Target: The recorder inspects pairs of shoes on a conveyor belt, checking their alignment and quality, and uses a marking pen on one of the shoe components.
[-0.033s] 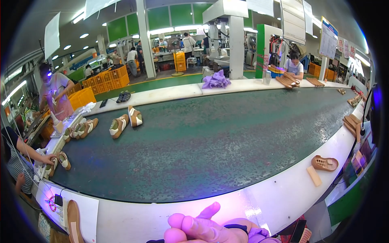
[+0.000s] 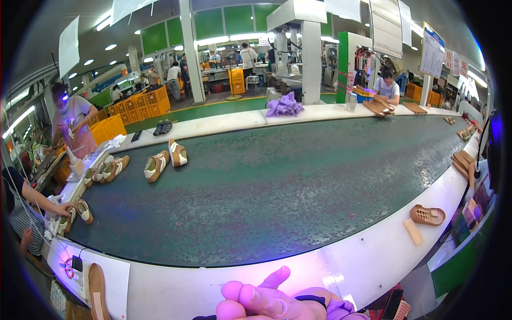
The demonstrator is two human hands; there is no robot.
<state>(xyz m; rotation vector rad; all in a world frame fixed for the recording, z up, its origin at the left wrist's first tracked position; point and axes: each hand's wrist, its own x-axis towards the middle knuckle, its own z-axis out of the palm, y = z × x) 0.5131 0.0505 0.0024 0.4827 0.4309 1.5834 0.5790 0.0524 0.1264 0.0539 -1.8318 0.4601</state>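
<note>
My right hand (image 2: 266,303) shows at the lower edge, in front of the white ledge (image 2: 176,288). Its thumb stands up, away from the loosely bent fingers, and I see nothing held in it. Purple light tints the skin; a dark band circles the wrist beside a purple sleeve (image 2: 341,310). A dark strip at the lower edge may belong to my left arm; that hand's fingers cannot be made out. On the ledge to the left lies a long brown shoe sole (image 2: 96,288). To the right are a brown sole (image 2: 428,215) and a tan block (image 2: 413,232).
The dark green conveyor belt (image 2: 256,192) carries brown-and-white shoes (image 2: 157,166) at the left. A co-worker's hand (image 2: 65,209) touches a shoe there. Across the belt lie a purple cloth (image 2: 285,105) and stacked brown soles (image 2: 380,106), with a person behind the soles.
</note>
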